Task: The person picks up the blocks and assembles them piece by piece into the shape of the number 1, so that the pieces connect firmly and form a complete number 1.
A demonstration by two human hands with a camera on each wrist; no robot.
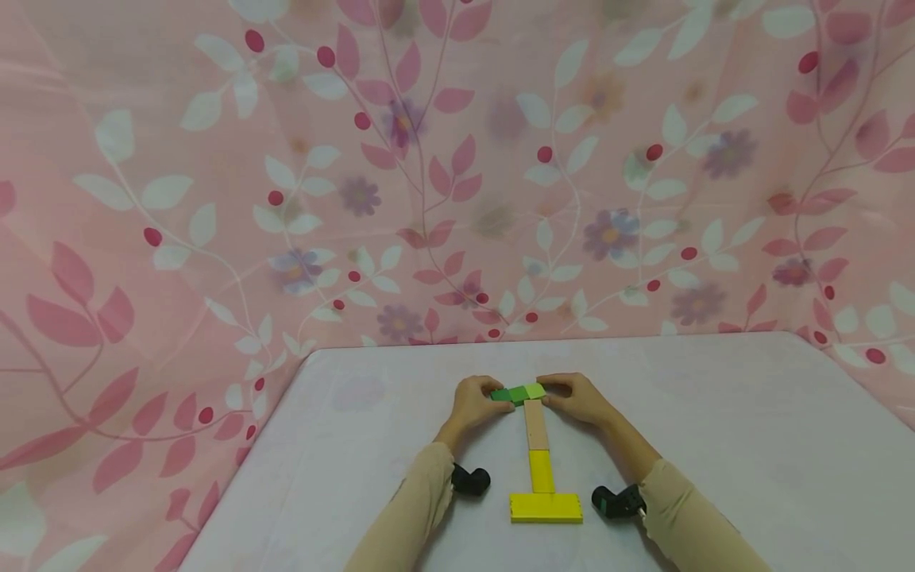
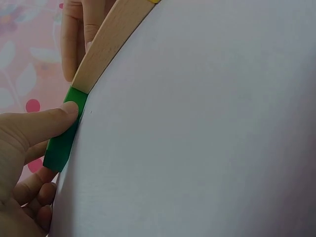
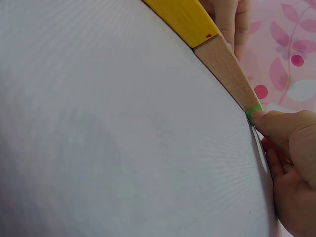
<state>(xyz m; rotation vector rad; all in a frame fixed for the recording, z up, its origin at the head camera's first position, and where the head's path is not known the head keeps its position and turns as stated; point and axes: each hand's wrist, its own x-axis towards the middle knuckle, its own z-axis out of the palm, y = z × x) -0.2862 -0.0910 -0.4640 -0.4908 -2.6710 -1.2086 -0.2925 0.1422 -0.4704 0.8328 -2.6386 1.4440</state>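
Observation:
On the white table [image 1: 715, 413] lies a line of flat blocks: a wide yellow block [image 1: 546, 508] nearest me, a narrow yellow block [image 1: 541, 470], then a plain wooden block [image 1: 534, 423]. Across the far end sits a dark green block [image 1: 511, 394] with a light green block [image 1: 534, 390] beside it. My left hand [image 1: 475, 403] pinches the dark green block [image 2: 64, 136], thumb on its near face. My right hand [image 1: 576, 397] pinches the light green block [image 3: 254, 110]. The left wrist view shows the wooden block [image 2: 106, 44]; the right wrist view shows it [image 3: 228, 66] and the yellow block [image 3: 180, 17].
A pink curtain [image 1: 429, 175] with leaves and flowers hangs behind and to the left of the table. Black wrist camera mounts [image 1: 470, 480] [image 1: 619, 502] sit at my sleeves on either side of the block line.

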